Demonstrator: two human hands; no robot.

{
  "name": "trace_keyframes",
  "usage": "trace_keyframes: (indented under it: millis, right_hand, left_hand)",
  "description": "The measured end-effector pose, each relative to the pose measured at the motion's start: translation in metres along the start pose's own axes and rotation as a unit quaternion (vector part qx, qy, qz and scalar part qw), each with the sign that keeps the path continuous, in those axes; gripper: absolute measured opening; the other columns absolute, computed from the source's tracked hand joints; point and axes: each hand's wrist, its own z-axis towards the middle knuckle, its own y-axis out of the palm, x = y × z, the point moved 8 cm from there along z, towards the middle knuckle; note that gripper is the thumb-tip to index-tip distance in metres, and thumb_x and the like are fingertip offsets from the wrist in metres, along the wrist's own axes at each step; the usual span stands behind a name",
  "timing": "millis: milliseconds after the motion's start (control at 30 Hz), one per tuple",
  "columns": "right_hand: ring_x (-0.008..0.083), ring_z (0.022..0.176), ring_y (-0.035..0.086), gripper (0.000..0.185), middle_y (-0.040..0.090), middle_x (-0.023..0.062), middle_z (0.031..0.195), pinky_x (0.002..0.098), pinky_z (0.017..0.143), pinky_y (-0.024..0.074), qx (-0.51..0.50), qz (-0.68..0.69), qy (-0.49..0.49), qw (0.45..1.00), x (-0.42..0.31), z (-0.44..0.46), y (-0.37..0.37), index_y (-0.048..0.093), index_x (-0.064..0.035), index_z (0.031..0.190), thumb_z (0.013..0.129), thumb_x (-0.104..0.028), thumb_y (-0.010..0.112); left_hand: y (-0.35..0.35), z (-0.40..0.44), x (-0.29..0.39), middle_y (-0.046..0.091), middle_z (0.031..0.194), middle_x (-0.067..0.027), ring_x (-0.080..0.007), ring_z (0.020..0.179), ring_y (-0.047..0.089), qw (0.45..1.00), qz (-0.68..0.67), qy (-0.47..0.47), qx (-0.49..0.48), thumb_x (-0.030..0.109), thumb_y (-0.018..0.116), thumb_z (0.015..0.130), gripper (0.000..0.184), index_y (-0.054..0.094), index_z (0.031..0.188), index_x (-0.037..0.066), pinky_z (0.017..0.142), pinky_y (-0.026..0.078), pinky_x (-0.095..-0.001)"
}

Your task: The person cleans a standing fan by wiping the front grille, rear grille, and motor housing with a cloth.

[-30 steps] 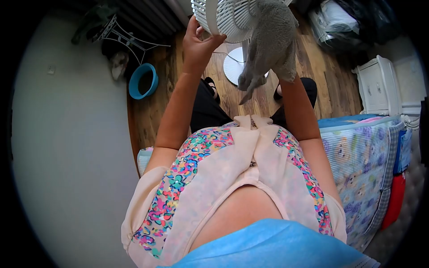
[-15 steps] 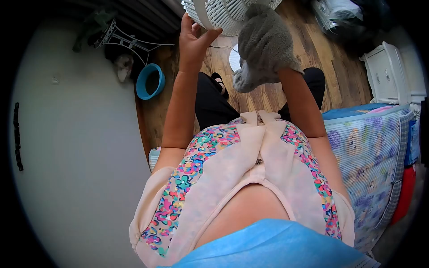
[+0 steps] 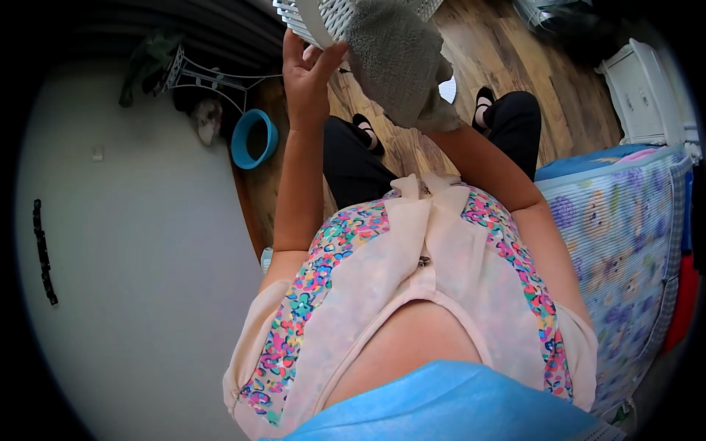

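Pinching fan (image 3: 315,23), left hand (image 3: 308,84) reaches far, fingers (image 3: 293,48) part-closed; right hand, forearm (image 3: 487,160) slanting left, hides under cloth (image 3: 390,62), grip impossible to tell.

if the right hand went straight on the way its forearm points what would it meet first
Beyond the grey cloth over it, probably the white slatted cage; the cloth hides the hand, so depth and contact are unclear.
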Motion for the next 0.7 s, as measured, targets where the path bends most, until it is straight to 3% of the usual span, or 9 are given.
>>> trace_keyframes:
  millis: [100,200,267,333,400,467,533,633,700]
  right_hand:
    - [0.0213,0.123,0.055,0.05,0.055,0.0121,0.136,0.0336,0.102,0.0493,-0.015,-0.052,-0.01,0.998,0.002,-0.011,0.012,0.044,-0.0034,0.144,0.101,-0.023,0.06]
    - [0.0211,0.123,0.055,0.05,0.054,0.0119,0.137,0.0321,0.098,0.054,0.04,0.127,-0.031,0.991,-0.013,-0.02,0.008,0.045,-0.005,0.144,0.101,-0.026,0.06]
    - [0.0209,0.124,0.055,0.052,0.053,0.012,0.137,0.0328,0.098,0.0538,0.003,0.234,0.037,0.972,0.012,-0.014,0.018,0.043,-0.0057,0.145,0.101,-0.026,0.061]
    - [0.0208,0.125,0.054,0.054,0.053,0.0121,0.136,0.0335,0.098,0.0536,-0.034,0.34,0.106,0.934,0.035,-0.012,0.033,0.042,-0.0065,0.146,0.1,-0.026,0.062]
    - [0.0208,0.126,0.053,0.054,0.053,0.0121,0.136,0.0338,0.099,0.0535,-0.052,0.391,0.141,0.908,0.046,-0.013,0.032,0.041,-0.0068,0.147,0.1,-0.026,0.062]
    - [0.0208,0.123,0.055,0.056,0.052,0.0127,0.136,0.0333,0.101,0.0509,-0.081,0.28,0.145,0.945,0.048,-0.013,0.014,0.041,-0.0058,0.147,0.1,-0.026,0.062]
    - [0.0195,0.12,0.056,0.056,0.053,0.0126,0.136,0.0322,0.097,0.0543,-0.127,0.134,0.165,0.969,0.029,-0.007,0.004,0.042,-0.0067,0.146,0.1,-0.03,0.063]
    - [0.0197,0.12,0.056,0.056,0.053,0.0123,0.136,0.0309,0.097,0.0538,-0.064,0.258,0.102,0.959,0.024,-0.005,-0.003,0.043,-0.0067,0.146,0.1,-0.032,0.063]
    - [0.0202,0.123,0.054,0.06,0.051,0.0115,0.138,0.031,0.101,0.0504,-0.125,0.088,0.135,0.979,0.021,0.006,-0.012,0.039,-0.0072,0.149,0.099,-0.032,0.063]
  left_hand:
    - [0.002,-0.002,0.001,0.062,0.125,-0.0077,-0.0188,0.113,0.063,1.0,0.004,0.006,0.006,0.013,0.075,0.089,0.066,0.041,0.146,0.008,0.088,0.055,-0.0335]
    - [-0.002,0.003,-0.001,0.062,0.125,-0.007,-0.019,0.112,0.063,1.0,-0.006,0.006,0.011,0.013,0.075,0.089,0.066,0.041,0.146,0.008,0.087,0.055,-0.0333]
    - [-0.004,0.006,-0.002,0.062,0.125,-0.0067,-0.0192,0.112,0.063,1.0,-0.017,0.008,0.008,0.013,0.075,0.09,0.065,0.042,0.146,0.008,0.086,0.055,-0.0332]
    - [-0.004,0.005,0.003,0.055,0.133,-0.0106,-0.0228,0.119,0.062,0.998,0.061,0.006,0.007,0.028,0.073,0.091,0.065,0.042,0.146,0.012,0.089,0.058,-0.0373]
    - [-0.003,0.005,0.002,0.055,0.132,-0.0108,-0.023,0.119,0.062,0.999,0.053,0.005,0.002,0.027,0.072,0.092,0.064,0.042,0.146,0.012,0.088,0.059,-0.0371]
    - [0.0,0.008,0.003,0.055,0.132,-0.011,-0.0232,0.119,0.062,0.999,0.043,0.009,-0.007,0.027,0.072,0.092,0.063,0.043,0.146,0.012,0.087,0.06,-0.0369]
    - [0.001,0.006,0.002,0.065,0.122,-0.0074,-0.0185,0.109,0.066,1.0,-0.006,0.001,-0.005,0.008,0.074,0.089,0.059,0.046,0.141,0.008,0.087,0.055,-0.0325]
    - [0.002,0.006,0.002,0.066,0.121,-0.0073,-0.0183,0.108,0.066,0.999,-0.04,0.0,-0.017,0.006,0.074,0.088,0.057,0.048,0.139,0.008,0.088,0.055,-0.0334]
    - [0.003,0.006,0.001,0.065,0.121,-0.0071,-0.0185,0.108,0.066,0.999,-0.035,0.003,-0.016,0.006,0.074,0.088,0.057,0.048,0.139,0.008,0.088,0.055,-0.0331]
